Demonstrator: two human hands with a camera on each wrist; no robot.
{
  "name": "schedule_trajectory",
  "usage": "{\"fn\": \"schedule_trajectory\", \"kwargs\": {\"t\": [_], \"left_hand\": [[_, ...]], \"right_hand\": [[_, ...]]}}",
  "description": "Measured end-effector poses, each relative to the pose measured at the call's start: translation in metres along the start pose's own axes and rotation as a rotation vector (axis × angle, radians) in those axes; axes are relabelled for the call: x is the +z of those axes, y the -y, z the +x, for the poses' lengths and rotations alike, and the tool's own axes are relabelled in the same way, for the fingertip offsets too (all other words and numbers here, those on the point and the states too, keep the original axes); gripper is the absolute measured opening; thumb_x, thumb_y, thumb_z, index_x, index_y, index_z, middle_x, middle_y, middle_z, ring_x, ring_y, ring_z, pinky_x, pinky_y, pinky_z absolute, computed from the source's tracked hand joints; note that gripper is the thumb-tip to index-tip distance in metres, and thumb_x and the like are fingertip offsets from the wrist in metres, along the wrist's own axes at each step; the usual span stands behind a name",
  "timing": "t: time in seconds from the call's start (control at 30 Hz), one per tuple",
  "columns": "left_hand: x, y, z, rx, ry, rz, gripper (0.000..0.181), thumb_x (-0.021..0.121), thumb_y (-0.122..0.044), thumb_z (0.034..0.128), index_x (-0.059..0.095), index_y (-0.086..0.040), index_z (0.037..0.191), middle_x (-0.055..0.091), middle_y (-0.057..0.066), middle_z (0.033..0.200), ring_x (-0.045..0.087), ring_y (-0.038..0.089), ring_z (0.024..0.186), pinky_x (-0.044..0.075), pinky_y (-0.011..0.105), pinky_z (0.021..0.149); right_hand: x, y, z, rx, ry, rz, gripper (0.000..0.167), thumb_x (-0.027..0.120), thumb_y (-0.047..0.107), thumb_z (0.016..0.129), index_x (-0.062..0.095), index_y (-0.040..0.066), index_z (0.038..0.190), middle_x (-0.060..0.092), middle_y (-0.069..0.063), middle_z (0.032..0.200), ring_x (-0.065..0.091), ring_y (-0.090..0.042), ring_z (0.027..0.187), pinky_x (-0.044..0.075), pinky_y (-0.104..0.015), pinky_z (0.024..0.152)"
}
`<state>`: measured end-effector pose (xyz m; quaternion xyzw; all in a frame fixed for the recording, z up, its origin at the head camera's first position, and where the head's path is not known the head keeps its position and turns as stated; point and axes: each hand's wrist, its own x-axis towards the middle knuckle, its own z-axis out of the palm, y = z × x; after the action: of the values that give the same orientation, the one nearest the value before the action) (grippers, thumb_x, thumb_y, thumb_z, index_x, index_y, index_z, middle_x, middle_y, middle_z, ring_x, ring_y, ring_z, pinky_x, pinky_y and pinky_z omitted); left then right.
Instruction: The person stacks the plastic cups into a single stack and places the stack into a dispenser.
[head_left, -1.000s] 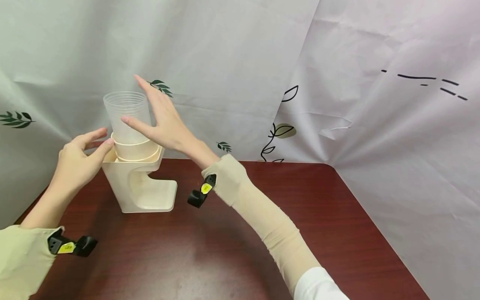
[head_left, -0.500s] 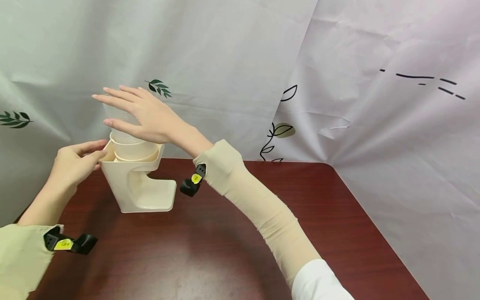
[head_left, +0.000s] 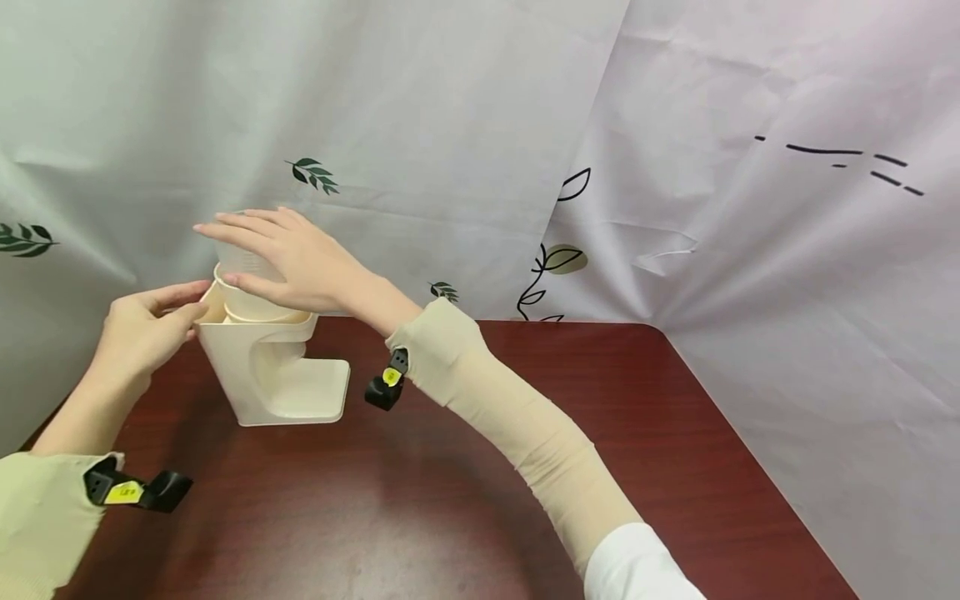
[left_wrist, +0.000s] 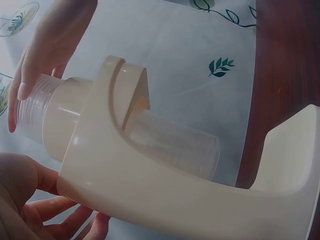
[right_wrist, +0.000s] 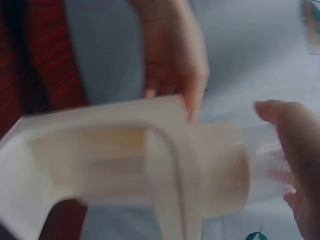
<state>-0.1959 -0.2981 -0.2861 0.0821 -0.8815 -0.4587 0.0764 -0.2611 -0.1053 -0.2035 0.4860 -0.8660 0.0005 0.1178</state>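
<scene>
A cream-coloured cup dispenser stands at the table's left, its open bay facing right. A stack of clear plastic cups rises out of the cream ring at its top. Below the ring, the clear lower part of a cup shows inside the bay in the left wrist view. My left hand pinches the dispenser's upper left edge between thumb and fingers. My right hand lies over the top of the stack with its fingers extended, hiding much of the cups.
The dark red-brown table stretches out to the right and front. Behind it hangs a pale cloth with leaf prints. Black wrist cameras are strapped to both forearms.
My right hand has moved from the stack's side to over its top, then down, and the stack sits lower. My left hand has dropped onto the dispenser's edge and grips it.
</scene>
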Motion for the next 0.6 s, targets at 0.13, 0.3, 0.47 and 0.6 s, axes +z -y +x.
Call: {"fn": "schedule_trajectory", "kwargs": {"t": [0.13,0.3,0.47,0.6], "left_hand": [[0.001,0.001,-0.002,0.024,-0.035,0.033,0.055,0.044,-0.033,0.0981,0.041,-0.002,0.143,0.051,0.026,0.135,0.046,-0.023,0.060,0.042,0.007,0.056],[0.015,-0.003,-0.014,0.190,-0.299,0.079,0.046,0.050,-0.027,0.0949,0.052,-0.008,0.137,0.064,0.018,0.124,0.043,-0.020,0.073,0.036,0.011,0.069],[0.046,-0.024,-0.031,0.612,-0.700,0.037,0.042,0.055,-0.016,0.0865,0.061,-0.006,0.127,0.060,0.018,0.129,0.054,0.032,0.112,0.037,0.038,0.097],[0.078,-0.044,-0.045,0.924,-0.802,0.093,0.041,0.052,-0.025,0.0875,0.065,-0.003,0.120,0.065,0.017,0.120,0.055,0.038,0.117,0.037,0.042,0.108]], "right_hand": [[0.002,0.003,0.001,0.001,-0.001,-0.028,0.058,0.030,0.055,0.099,0.015,0.037,0.152,0.015,0.016,0.159,0.009,0.002,0.146,0.002,-0.022,0.119],[-0.001,0.000,-0.012,0.078,-0.019,0.015,0.065,0.032,0.058,0.098,0.005,0.035,0.153,0.006,0.019,0.160,0.000,0.002,0.147,-0.004,-0.024,0.120],[0.008,-0.013,-0.055,0.176,-0.157,0.040,0.065,0.035,0.054,0.099,0.011,0.028,0.154,0.013,0.015,0.160,0.000,-0.002,0.148,-0.007,-0.025,0.119],[0.026,-0.029,-0.109,0.229,-0.294,0.072,0.064,0.041,0.048,0.099,0.019,0.022,0.154,0.022,0.007,0.160,0.006,-0.008,0.149,-0.002,-0.031,0.121]]}}
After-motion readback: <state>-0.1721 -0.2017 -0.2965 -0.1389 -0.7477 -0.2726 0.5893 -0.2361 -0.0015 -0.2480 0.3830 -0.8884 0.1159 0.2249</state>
